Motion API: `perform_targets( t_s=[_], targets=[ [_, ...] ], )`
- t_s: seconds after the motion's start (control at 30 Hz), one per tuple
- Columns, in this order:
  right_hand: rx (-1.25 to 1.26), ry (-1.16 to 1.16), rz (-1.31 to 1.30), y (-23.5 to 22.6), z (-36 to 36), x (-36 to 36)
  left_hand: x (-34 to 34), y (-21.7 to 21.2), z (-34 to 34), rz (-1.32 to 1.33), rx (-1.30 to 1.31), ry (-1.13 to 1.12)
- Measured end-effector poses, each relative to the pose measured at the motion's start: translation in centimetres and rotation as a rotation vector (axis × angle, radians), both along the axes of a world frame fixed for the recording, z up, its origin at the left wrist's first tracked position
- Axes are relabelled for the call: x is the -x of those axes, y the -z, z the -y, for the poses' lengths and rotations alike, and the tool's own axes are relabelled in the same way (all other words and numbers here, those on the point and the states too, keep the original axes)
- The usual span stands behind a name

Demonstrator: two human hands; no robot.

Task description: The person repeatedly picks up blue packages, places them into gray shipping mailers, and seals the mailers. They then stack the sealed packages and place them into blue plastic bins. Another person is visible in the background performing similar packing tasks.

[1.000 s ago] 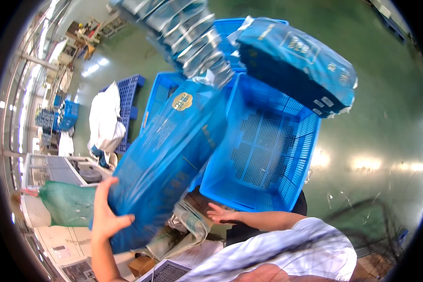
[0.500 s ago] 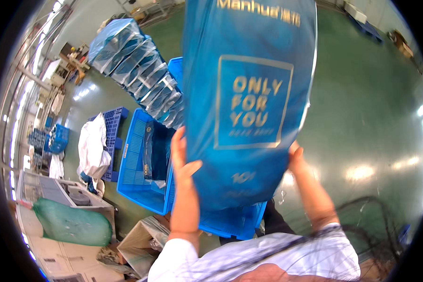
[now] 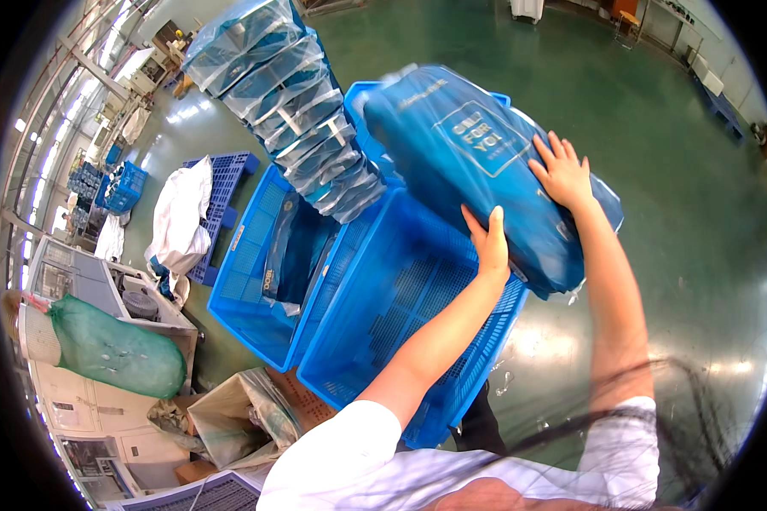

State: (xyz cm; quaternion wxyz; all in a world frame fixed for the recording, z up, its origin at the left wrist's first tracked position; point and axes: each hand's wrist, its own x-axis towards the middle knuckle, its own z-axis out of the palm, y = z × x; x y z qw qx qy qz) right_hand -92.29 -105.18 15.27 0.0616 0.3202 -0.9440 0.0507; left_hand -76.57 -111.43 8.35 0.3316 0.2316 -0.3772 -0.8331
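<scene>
A large, soft blue plastic pack with gold print is tilted between my hands, blurred by motion. My left hand holds its near side, thumb up and some fingers hidden behind it. On its upper right face lies my right hand, fingers spread against the plastic. Below and to the left stands a blue slatted crate, its mesh bottom showing. Beside that, another blue crate contains dark blue packs. A third blue crate is partly hidden behind the pack.
A tall stack of clear-wrapped blue packs rises beyond the crates. Left of them, a white sack lies on a blue pallet. A green mesh sack rests on a pale machine; an open pale bag stands nearby.
The pack has come down and to the right from upright before me, and now tilts. My right hand has moved up onto its face. The crate below has come into fuller view.
</scene>
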Motion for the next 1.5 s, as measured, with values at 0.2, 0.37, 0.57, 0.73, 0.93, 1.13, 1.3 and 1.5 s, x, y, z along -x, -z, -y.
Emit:
perform_targets(
  t_s=[0.2,0.37,0.57,0.73,0.93,1.13,1.3,1.5],
  targets=[
    [-0.062,0.005,-0.072,0.9,1.8,0.5,-5.5,4.2,5.3,0.291,0.219,0.488],
    [0.014,-0.208,-0.295,-1.1,3.6,-10.4,-21.0,15.5,13.2,0.613,0.498,0.14],
    [0.089,-0.435,-0.221,4.5,5.8,-24.3,-45.6,24.4,32.8,1.109,0.804,-0.331],
    [-0.171,-0.348,0.829,22.4,-2.3,-44.2,-51.1,32.2,45.9,1.311,0.905,0.001],
    [-0.329,-0.058,1.362,25.6,-5.9,-58.3,-50.0,45.5,49.6,1.339,1.26,0.546],
    [-0.443,0.173,1.445,26.2,-7.9,-63.1,-47.5,44.7,51.6,1.531,1.173,0.653],
    [-0.353,0.334,1.334,26.6,-5.9,-64.9,-46.9,43.4,48.8,1.64,1.113,0.667],
    [0.096,0.553,1.564,29.5,-11.2,-67.0,-45.8,39.1,50.9,1.631,1.107,0.603]
  ],
)
